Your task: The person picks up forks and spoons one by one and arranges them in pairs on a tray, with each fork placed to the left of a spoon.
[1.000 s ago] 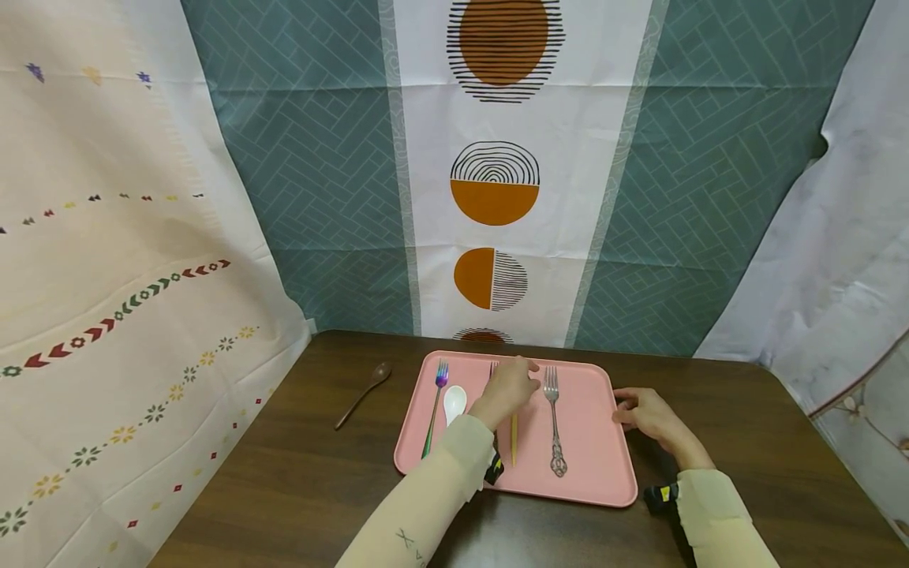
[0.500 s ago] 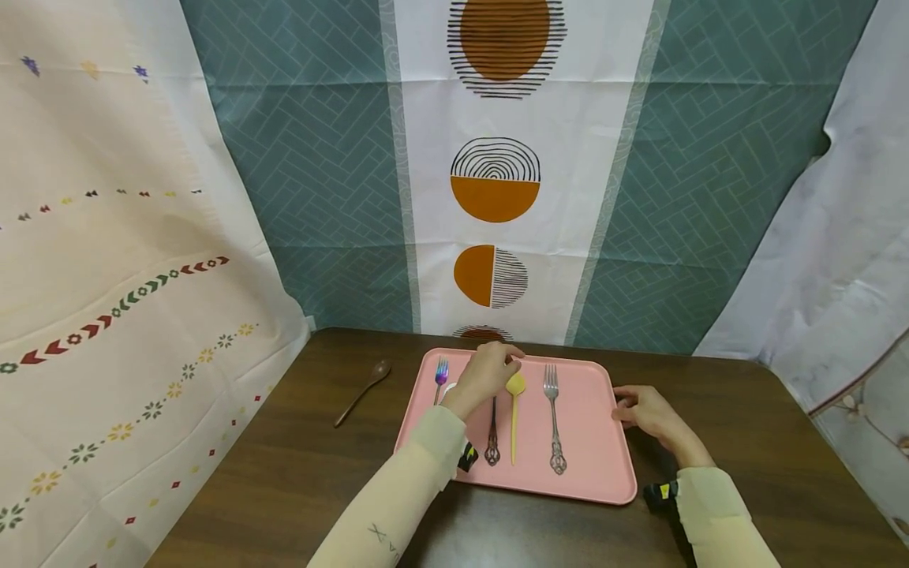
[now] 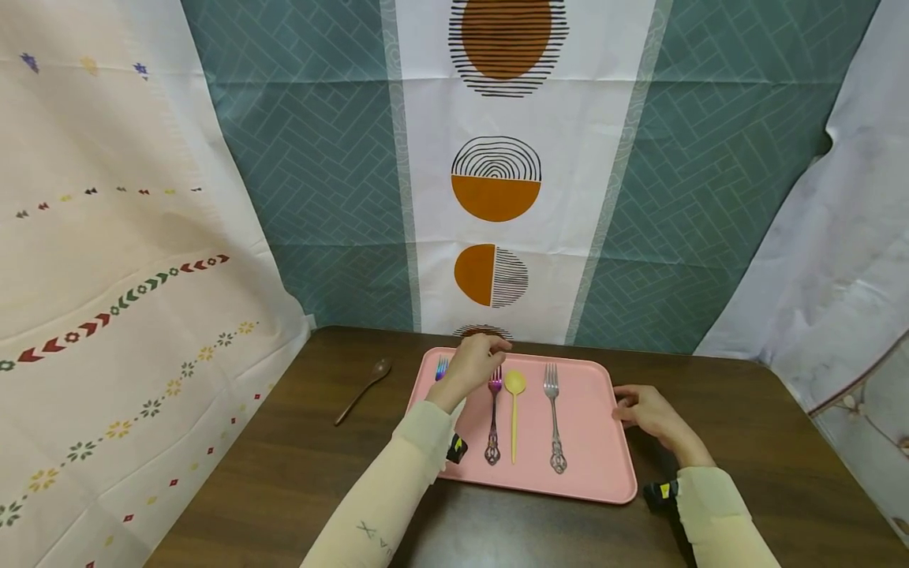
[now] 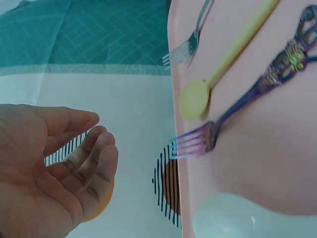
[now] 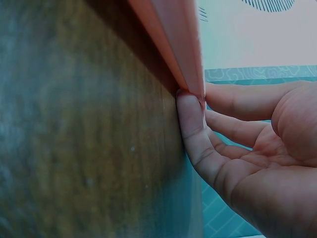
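My left hand (image 3: 469,367) hovers over the back left of a pink tray (image 3: 592,418), fingers loosely curved around nothing, as the left wrist view also shows. To its right lie a purple-tined fork (image 3: 493,410), a yellow spoon (image 3: 514,384) and a silver fork (image 3: 554,418), side by side with their handles toward me. Left of the hand, the tines of a rainbow-coloured fork (image 3: 441,368) peek out. A white spoon (image 4: 228,218) shows partly in the left wrist view. My right hand (image 3: 649,410) pinches the tray's right rim (image 5: 190,74) between thumb and finger.
A brown spoon (image 3: 365,390) lies on the dark wooden table (image 3: 312,473), left of the tray. Behind the table's far edge hangs a patterned teal and white cloth (image 3: 497,268). Pale cloths hang at the left (image 3: 142,355) and right (image 3: 831,276).
My left hand has moved left across the tray, away from the yellow spoon, uncovering it and the purple-tined fork. The right hand stays at the tray's rim.
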Demonstrator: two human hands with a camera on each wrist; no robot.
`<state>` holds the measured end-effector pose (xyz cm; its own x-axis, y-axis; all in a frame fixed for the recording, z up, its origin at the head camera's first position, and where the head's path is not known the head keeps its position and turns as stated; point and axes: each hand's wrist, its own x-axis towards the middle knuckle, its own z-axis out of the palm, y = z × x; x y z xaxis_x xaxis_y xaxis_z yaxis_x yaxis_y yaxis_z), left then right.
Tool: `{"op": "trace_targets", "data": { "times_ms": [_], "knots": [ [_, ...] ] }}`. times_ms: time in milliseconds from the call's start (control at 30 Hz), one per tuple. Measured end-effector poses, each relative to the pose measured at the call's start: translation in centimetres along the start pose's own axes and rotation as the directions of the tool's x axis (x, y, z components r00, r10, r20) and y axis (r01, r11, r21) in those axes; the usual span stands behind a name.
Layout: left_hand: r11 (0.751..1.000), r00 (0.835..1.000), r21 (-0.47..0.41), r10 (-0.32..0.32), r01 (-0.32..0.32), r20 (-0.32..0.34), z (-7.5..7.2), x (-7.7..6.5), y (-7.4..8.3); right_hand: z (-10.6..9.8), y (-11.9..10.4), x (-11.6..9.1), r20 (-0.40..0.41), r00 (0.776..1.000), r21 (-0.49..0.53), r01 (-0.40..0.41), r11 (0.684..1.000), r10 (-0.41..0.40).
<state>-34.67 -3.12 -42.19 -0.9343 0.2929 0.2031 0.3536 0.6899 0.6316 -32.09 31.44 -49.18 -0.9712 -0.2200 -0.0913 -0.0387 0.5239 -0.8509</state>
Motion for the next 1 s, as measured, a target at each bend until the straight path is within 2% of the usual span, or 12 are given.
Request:
{"op": "trace_targets", "data": {
  "times_ms": [267, 367, 533, 633, 1000],
  "knots": [
    [1.0, 1.0, -0.017, -0.023, 0.023, -0.014, -1.5, -0.6, -1.6, 0.0, 0.2, -0.1, 0.004, 1.0, 0.014, -0.008, 1.0, 0.008],
    [0.999, 0.998, -0.023, -0.046, 0.045, -0.03, -2.1, -1.1, -2.9, 0.0, 0.2, 0.0, 0.007, 1.0, 0.015, -0.01, 1.0, 0.01],
    [0.992, 0.989, 0.008, -0.121, 0.122, -0.082, -3.2, -2.1, -5.5, 0.1, 0.1, 0.1, 0.004, 1.0, 0.005, -0.008, 1.0, 0.007],
    [0.99, 0.986, 0.029, -0.132, 0.135, -0.102, -3.8, -2.4, -6.6, 0.0, 0.1, 0.1, -0.01, 1.0, -0.014, -0.009, 1.0, 0.009],
    [0.988, 0.981, 0.042, -0.144, 0.151, -0.131, -5.1, -2.7, -7.6, -0.1, -0.1, 0.0, -0.006, 1.0, -0.003, -0.007, 1.0, 0.007]
  ]
}}
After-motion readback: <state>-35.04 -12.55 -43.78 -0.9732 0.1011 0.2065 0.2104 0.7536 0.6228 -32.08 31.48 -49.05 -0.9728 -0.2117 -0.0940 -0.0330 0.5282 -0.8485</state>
